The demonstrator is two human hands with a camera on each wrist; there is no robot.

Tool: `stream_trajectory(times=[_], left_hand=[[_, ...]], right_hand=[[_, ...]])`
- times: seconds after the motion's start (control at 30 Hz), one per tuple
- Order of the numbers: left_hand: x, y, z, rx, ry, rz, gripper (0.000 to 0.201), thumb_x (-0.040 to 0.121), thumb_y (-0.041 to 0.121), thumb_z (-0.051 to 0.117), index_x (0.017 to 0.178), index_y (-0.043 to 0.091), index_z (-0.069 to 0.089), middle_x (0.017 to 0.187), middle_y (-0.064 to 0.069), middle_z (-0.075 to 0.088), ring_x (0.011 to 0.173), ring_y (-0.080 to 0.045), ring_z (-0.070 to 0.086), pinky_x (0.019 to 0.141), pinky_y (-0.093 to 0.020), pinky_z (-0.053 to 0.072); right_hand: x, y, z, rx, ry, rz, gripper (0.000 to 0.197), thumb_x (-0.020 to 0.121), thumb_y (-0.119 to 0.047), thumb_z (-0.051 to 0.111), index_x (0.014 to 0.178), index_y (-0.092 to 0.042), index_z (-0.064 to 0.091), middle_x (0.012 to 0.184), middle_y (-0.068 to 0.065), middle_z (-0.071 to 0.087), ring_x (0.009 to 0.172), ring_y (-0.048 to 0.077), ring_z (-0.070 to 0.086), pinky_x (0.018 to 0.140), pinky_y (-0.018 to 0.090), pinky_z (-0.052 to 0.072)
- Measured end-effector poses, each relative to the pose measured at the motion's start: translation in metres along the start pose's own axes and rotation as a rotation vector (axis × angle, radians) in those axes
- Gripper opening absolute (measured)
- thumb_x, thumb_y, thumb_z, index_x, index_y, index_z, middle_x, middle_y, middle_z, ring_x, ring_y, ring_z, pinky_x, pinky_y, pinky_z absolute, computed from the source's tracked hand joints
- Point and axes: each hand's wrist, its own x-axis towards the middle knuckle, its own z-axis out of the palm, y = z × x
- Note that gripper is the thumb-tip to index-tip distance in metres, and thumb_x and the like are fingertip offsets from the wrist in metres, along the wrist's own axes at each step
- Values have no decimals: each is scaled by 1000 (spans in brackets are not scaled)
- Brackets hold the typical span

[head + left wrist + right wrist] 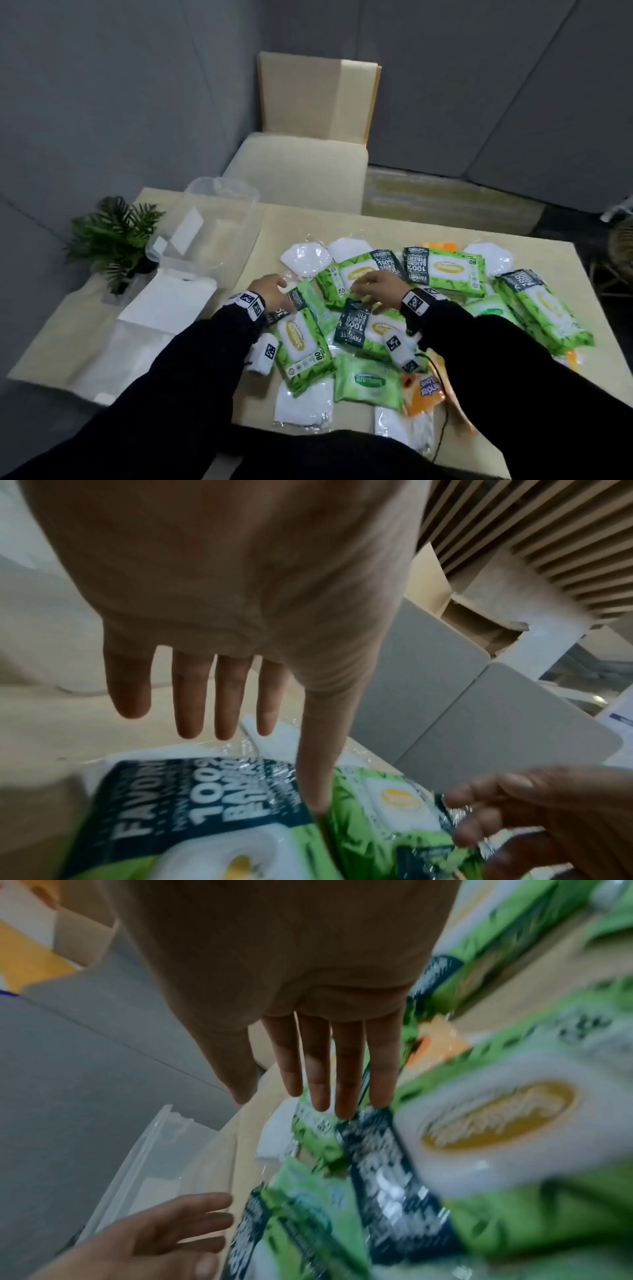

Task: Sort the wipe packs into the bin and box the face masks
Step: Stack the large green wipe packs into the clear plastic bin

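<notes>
— So, what can you read on the packs?

— "FAVORITE" and "100%" on dark bands on the green wipe packs (448, 272), plus "80". An orange pack (424, 392) near the table's front edge says "Love".

— And the hands?

— Left hand (270, 291) is over a green pack (303, 346), fingers straight, thumb touching it. Right hand (376, 286) is spread over the pile, fingers straight.

— Where's everything else?

— Masks (303, 258) lie among the packs, mid-table and at the front edge. The clear bin (205, 233) stands at the back left, the white box (164, 305) in front of it. Bare table (260, 240) lies between bin and pile.
</notes>
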Motion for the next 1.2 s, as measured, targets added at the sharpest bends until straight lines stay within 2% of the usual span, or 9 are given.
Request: stream_trajectory(times=[0.2, 0.3, 0.37, 0.53, 0.67, 0.8, 0.93, 1.13, 1.2], left_hand=[[13, -18, 4, 175, -129, 63, 103, 59, 39, 98, 147, 19, 47, 138, -5, 61, 121, -25, 61, 99, -33, 51], [22, -22, 6, 145, -159, 65, 101, 60, 45, 95, 145, 21, 46, 137, -5, 61, 120, -26, 61, 99, -34, 51], [28, -24, 7, 99, -190, 59, 98, 59, 46, 95, 142, 22, 49, 134, -5, 63, 115, -25, 63, 98, -35, 53], [44, -18, 4, 11, -81, 88, 65, 73, 42, 87, 130, 25, 61, 132, -4, 65, 114, -24, 64, 93, -31, 51], [50, -15, 4, 78, -67, 66, 90, 69, 60, 81, 145, 27, 45, 141, -10, 48, 131, -34, 51, 108, -46, 46], [55, -17, 12, 115, -121, 20, 113, 57, 72, 81, 152, 27, 38, 144, -11, 43, 137, -36, 46, 112, -48, 43], [56, -2, 20, 42, -153, 87, 106, 51, 77, 76, 143, 30, 54, 139, -10, 48, 130, -34, 54, 110, -44, 46], [55, 19, 14, -115, -243, 220, 81, 75, 55, 83, 144, 22, 55, 143, -5, 55, 130, -26, 57, 108, -34, 45], [50, 25, -12, -163, -63, 358, 60, 84, 41, 81, 137, 22, 61, 138, -3, 57, 126, -23, 59, 105, -32, 46]], right_hand=[[28, -11, 82, 32, -53, 142, 27, 90, -36, 78, 106, -15, 74, 101, 7, 77, 84, 22, 75, 63, 31, 62], [37, -9, 112, -11, -47, 214, 39, 82, -41, 84, 92, -6, 73, 72, 8, 66, 54, 15, 56, 52, 26, 46], [38, -7, 125, -75, -9, 241, 46, 76, -49, 85, 78, -8, 64, 65, 2, 51, 55, 16, 47, 57, 27, 34], [41, 0, 143, -39, 96, 293, 94, 57, -63, 89, 131, -13, 63, 121, 2, 69, 103, 23, 66, 87, 36, 56], [42, -2, 142, 7, 116, 301, 108, 53, -64, 91, 143, -15, 57, 131, 5, 66, 112, 23, 66, 98, 40, 55], [39, -5, 134, 52, 129, 340, 94, 63, -52, 93, 141, -12, 58, 126, 3, 65, 109, 22, 65, 99, 42, 54], [34, -2, 123, 161, 165, 353, 42, 78, -25, 90, 111, -11, 68, 99, -1, 71, 91, 19, 69, 97, 43, 57], [33, 17, 107, 221, 163, 409, 97, 73, -36, 93, 150, -5, 43, 123, 5, 59, 113, 25, 63, 100, 41, 53], [35, 21, 103, 248, 147, 412, 107, 64, -44, 95, 151, -8, 43, 124, 4, 61, 109, 24, 65, 98, 42, 55]])
